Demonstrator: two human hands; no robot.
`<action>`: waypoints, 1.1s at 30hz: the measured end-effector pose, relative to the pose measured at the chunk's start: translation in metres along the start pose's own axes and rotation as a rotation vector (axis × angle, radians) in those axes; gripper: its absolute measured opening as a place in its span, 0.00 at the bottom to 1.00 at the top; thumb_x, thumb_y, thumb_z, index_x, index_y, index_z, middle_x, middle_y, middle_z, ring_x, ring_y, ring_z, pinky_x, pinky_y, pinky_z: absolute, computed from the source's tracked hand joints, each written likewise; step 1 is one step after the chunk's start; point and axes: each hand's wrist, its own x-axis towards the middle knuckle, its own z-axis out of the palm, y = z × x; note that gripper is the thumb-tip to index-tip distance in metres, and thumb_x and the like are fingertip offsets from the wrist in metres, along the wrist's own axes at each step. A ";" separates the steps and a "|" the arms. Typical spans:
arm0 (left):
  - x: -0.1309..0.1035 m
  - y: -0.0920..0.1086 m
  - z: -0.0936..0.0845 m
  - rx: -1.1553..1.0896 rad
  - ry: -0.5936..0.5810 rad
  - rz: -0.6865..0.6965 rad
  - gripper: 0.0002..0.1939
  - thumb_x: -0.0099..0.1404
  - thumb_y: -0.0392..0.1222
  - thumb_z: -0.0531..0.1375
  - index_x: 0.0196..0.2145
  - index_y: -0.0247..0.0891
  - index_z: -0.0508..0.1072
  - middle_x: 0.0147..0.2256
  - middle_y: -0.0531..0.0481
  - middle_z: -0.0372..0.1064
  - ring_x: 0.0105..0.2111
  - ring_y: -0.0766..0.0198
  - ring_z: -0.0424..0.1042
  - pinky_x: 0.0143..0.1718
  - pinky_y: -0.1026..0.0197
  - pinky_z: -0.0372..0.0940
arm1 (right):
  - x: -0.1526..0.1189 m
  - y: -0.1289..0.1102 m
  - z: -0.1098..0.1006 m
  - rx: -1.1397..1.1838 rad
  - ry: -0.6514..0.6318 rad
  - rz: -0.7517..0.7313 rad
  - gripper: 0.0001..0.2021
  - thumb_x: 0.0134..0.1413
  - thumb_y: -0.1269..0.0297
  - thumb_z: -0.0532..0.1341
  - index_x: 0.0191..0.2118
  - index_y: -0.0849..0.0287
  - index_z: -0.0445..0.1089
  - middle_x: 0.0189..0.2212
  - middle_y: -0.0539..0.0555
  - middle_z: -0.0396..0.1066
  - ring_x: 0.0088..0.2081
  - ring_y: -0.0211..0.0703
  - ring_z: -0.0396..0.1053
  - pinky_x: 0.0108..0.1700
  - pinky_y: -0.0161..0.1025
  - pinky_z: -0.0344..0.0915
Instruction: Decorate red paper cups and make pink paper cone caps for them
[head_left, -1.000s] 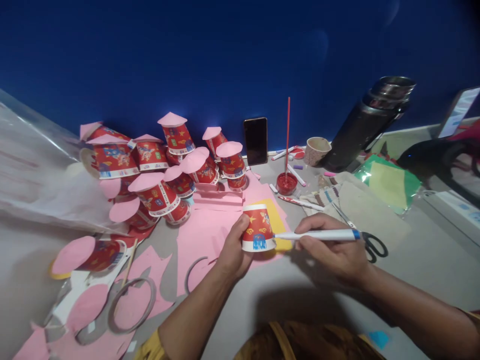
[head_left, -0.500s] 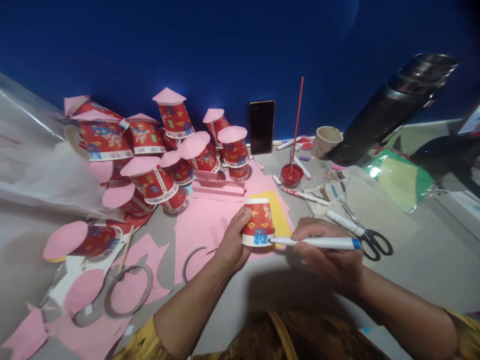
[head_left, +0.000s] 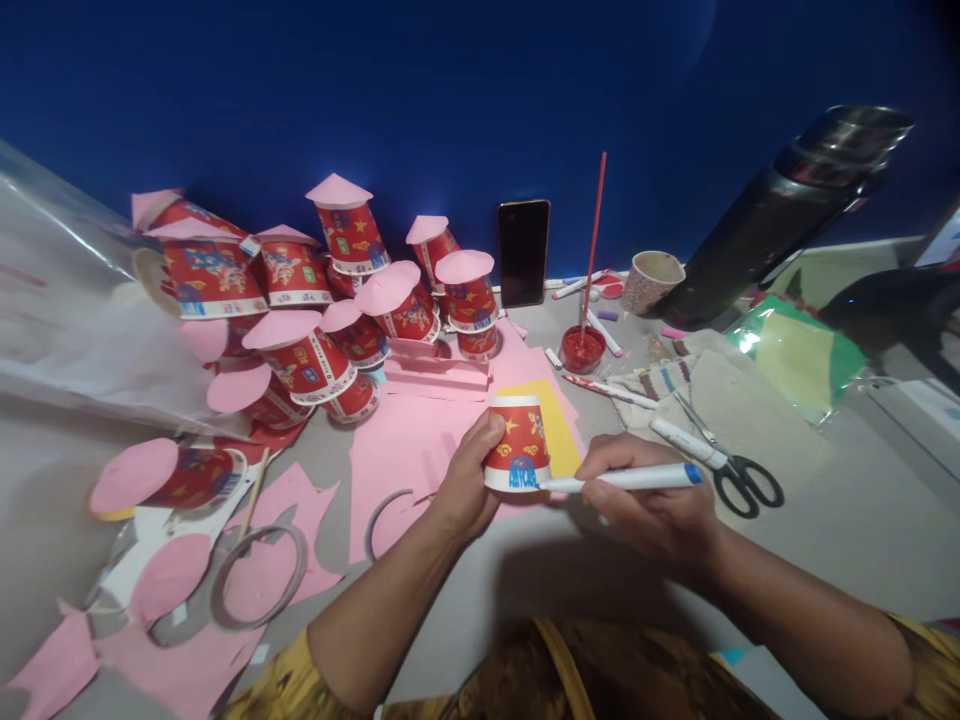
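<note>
An upside-down red paper cup (head_left: 517, 435) with a white rim and gold patterns is gripped from its left side by my left hand (head_left: 470, 480). My right hand (head_left: 649, 500) pinches a white marker (head_left: 626, 479) with a blue end, held nearly level. Its tip meets the cup's lower right edge, beside blue marks on the white rim. Beneath and behind the cup lie pink paper (head_left: 397, 440) and a yellow sheet (head_left: 556, 425). The far side of the cup is hidden.
Red cups with pink cone tops (head_left: 300, 365) crowd the back left. Tape rings (head_left: 259, 580) and paper scraps lie at left. A phone (head_left: 523, 252) leans on the blue wall; a red pot (head_left: 582, 350), scissors (head_left: 746, 485) and a black flask (head_left: 787, 215) stand or lie rightward.
The marker and my right hand have shifted slightly, with the tip still at the cup's rim. My left hand keeps its hold on the cup.
</note>
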 end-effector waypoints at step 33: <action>-0.001 -0.001 -0.001 -0.047 0.037 -0.033 0.26 0.59 0.55 0.73 0.47 0.32 0.80 0.40 0.40 0.83 0.38 0.52 0.81 0.45 0.54 0.73 | 0.004 -0.005 0.000 0.095 0.133 0.156 0.04 0.54 0.67 0.65 0.29 0.58 0.76 0.20 0.50 0.76 0.18 0.37 0.68 0.20 0.31 0.63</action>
